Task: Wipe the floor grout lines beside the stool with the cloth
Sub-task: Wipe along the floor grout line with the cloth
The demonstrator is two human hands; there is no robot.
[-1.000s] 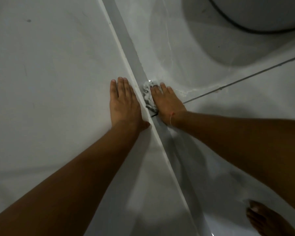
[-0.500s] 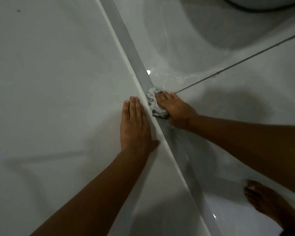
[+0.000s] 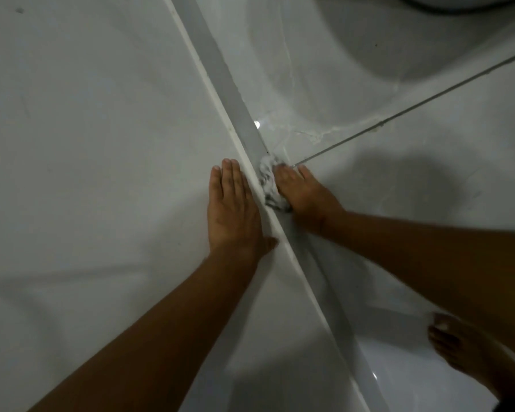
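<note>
A crumpled white cloth with dark marks [image 3: 269,184] lies pressed against the grey skirting strip [image 3: 220,72] where the wall meets the tiled floor. My right hand [image 3: 305,193] covers it from the right, fingers flat on top, holding it down. Just beyond the cloth a thin dark grout line [image 3: 414,104] runs off to the upper right across the pale tiles. My left hand [image 3: 235,209] rests flat and empty on the white wall surface [image 3: 87,144], fingers together, beside the strip. The stool's round base [image 3: 464,3] shows only as an edge at the top right.
A bare foot [image 3: 458,349] stands on the floor at the lower right. White streaks [image 3: 318,135] mark the tile near the grout line. The stool casts a wide curved shadow over the upper tile.
Both hands have slid toward me along the skirting strip, the cloth moving with my right hand to the end of the grout line. The view has tilted, showing less of the stool.
</note>
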